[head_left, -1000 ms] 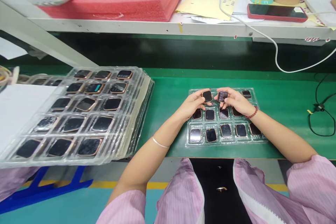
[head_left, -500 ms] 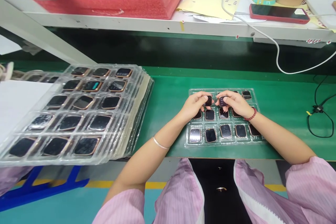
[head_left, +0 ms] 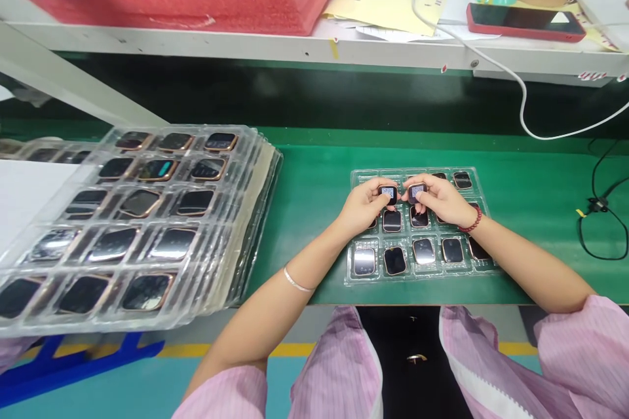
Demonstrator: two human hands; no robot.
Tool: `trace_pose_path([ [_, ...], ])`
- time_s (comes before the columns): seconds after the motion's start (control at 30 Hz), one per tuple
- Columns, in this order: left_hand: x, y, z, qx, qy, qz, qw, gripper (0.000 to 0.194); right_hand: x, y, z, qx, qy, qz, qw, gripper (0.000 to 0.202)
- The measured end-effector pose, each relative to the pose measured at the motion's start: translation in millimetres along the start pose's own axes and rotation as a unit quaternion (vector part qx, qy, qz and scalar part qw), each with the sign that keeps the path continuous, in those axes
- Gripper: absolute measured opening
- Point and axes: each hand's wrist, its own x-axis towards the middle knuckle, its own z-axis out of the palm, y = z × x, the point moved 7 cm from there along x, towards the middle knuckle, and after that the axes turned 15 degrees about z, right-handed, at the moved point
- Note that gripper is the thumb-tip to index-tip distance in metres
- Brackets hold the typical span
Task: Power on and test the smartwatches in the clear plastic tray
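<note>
A square watch face (head_left: 388,193) with a white pattern lit on its screen is held by my left hand (head_left: 362,205), thumb on its front. Close beside it, my right hand (head_left: 445,200) grips a second watch face (head_left: 417,192), whose screen shows a similar pattern. Both are held just over a clear plastic tray (head_left: 417,273) on the green table. Dark square watch faces sit in the tray's compartments, such as one at the lower row (head_left: 394,260). My hands and wrists hide part of the tray.
Stacked clear trays (head_left: 230,229) of watch faces stand at the left, beside white paper (head_left: 34,203). Above, a white shelf (head_left: 196,46) bears red foam (head_left: 221,0), papers and a phone (head_left: 525,21). A white cable (head_left: 523,101) hangs down; a black cable (head_left: 602,255) lies right.
The screens of both held watch faces were dark and now show light patterns. Both hands keep their grip. The view has shifted slightly, so the stacked trays appear farther left and lower.
</note>
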Motion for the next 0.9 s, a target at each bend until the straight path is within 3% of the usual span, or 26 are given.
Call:
trace_pose_path([
  [0.9, -3.0, 2.7, 1.1, -0.007, 0.020, 0.012, 1.000, 0.023, -2.3, -2.1, 3.8, -0.057, 0.005, -0.018, 0.998, 0.025],
])
